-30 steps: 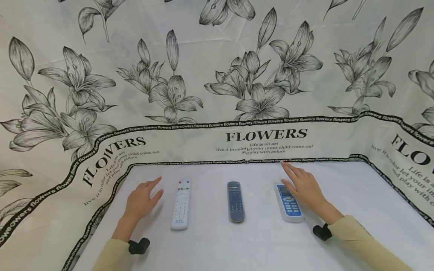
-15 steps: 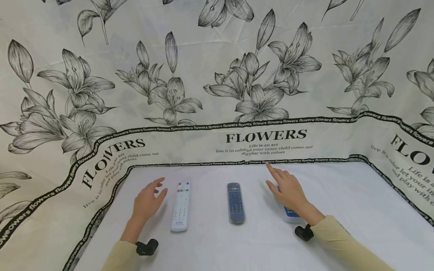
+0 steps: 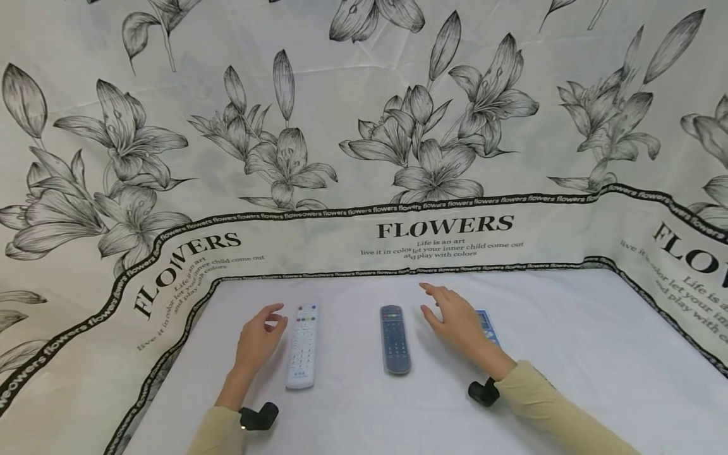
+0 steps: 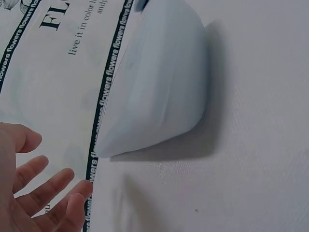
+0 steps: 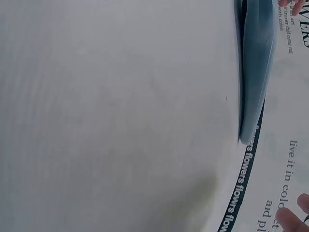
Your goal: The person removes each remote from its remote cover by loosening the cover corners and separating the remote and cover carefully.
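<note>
My left hand (image 3: pixel 258 338) hovers just left of a white remote control (image 3: pixel 303 347), its fingers loosely bent and nothing in them. Seen large in the left wrist view, that white remote (image 4: pixel 164 82) lies a little apart from the spread fingers (image 4: pixel 53 186). A dark grey remote control (image 3: pixel 395 341) lies in the middle of the table. To its right is my right hand (image 3: pixel 457 322), fingers reaching forward and left, holding nothing. Behind this hand a blue-faced remote-like device (image 3: pixel 487 325) is mostly hidden. The right wrist view shows the dark remote (image 5: pixel 258 58) and a few fingertips (image 5: pixel 289 220).
A white cloth covers the table (image 3: pixel 352 411). A flower-printed curtain (image 3: pixel 318 126) with black lettered bands stands along the back and both sides. Each wrist wears a small black camera, the left camera (image 3: pixel 260 416) and the right camera (image 3: pixel 484 392).
Both hands have moved inward: the left one rightward to the white remote, the right one leftward across the blue-faced device toward the dark remote. The remotes have stayed in place.
</note>
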`<state>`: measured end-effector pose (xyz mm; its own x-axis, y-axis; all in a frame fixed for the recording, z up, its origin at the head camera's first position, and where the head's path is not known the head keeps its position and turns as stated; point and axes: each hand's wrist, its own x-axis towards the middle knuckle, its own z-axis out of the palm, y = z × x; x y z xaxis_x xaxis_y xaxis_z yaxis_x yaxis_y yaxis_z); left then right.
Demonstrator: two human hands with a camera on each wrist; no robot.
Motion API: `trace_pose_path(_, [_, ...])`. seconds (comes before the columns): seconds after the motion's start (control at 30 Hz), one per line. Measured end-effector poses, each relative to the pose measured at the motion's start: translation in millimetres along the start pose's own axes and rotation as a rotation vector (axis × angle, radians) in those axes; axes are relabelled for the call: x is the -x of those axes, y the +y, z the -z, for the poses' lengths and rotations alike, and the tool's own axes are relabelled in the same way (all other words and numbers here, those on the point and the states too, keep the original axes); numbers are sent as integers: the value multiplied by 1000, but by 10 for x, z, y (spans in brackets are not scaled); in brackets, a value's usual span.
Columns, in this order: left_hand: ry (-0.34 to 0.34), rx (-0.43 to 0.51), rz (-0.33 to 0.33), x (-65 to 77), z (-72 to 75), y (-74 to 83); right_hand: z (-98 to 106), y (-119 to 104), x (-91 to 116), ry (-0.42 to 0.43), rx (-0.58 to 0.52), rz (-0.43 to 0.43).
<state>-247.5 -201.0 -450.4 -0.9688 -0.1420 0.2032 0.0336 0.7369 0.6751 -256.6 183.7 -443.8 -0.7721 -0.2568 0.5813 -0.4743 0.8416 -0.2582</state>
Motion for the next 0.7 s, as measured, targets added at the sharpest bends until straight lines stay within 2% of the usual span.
trace_pose_path(0.13, [-13, 54, 55, 13, -48, 1, -41, -167, -20, -22, -30, 4])
trace_pose_path(0.3, [-60, 104, 123, 20, -90, 9, -100, -348, -51, -45, -70, -28])
trace_pose_path(0.53, [-92, 110, 154, 27, -107, 0, -241, -547, -65, -32, -127, 14])
trace_pose_path(0.7, [-99, 126, 176, 27, -139, -16, -315, -711, -104, -79, -188, -57])
